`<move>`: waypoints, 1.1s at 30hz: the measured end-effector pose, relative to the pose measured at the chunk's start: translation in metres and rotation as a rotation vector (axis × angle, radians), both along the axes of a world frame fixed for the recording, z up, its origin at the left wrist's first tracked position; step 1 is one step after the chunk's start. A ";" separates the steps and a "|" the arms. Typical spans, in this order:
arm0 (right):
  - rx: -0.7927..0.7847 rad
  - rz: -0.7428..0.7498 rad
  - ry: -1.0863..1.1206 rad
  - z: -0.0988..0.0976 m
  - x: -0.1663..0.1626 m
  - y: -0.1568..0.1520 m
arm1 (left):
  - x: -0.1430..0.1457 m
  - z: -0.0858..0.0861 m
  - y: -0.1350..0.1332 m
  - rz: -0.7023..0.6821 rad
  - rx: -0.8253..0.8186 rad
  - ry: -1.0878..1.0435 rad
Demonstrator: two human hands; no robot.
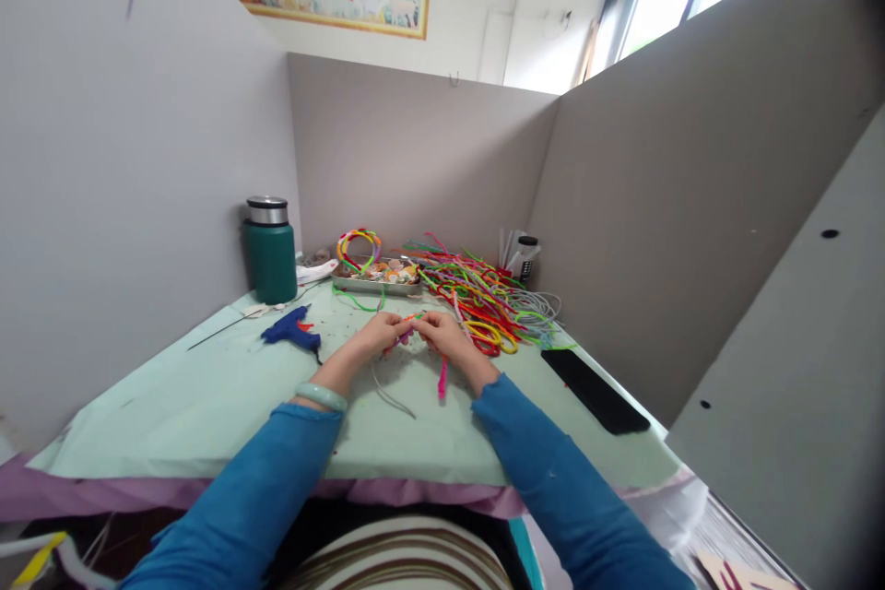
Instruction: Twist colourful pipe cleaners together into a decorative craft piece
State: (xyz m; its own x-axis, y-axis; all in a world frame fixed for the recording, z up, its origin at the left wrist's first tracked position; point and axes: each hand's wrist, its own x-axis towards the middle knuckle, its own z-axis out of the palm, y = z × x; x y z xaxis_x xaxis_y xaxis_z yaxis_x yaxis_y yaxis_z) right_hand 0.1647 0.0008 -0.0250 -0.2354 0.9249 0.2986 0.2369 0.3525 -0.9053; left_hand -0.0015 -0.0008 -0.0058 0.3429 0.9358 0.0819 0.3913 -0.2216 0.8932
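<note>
We are observing a small multicolored strand piece (413, 317) between the fingertips of the left hand (383, 332) and the right hand (446, 334), just above the middle of the pale green cover (415, 456). Its visible part is running crosswise, from hand to hand, although the fingers are hiding most of its length. Along its upper edge we are noting orange and green; purple-pink parts are showing below. Both hands are pinching the piece, their fingertips almost meeting. Under the right hand, a bright pink strand (442, 380) is pointing down toward the near table edge, looking fuzzy and slightly flattened; we are unable to tell whether it is joining the piece. A thin grey cord (395, 403) is curving across the cover nearby. Farther back, we are seeing a tangled heap of fuzzy strands (470, 286), a shallow metal tray (377, 288) and a striped ring (377, 247) standing at it. To the left, a blue plastic glue gun (287, 329) is lying on its side.
</note>
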 end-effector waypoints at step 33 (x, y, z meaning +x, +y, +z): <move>0.146 0.008 -0.070 0.000 0.000 0.001 | -0.002 0.005 -0.008 -0.022 -0.096 -0.048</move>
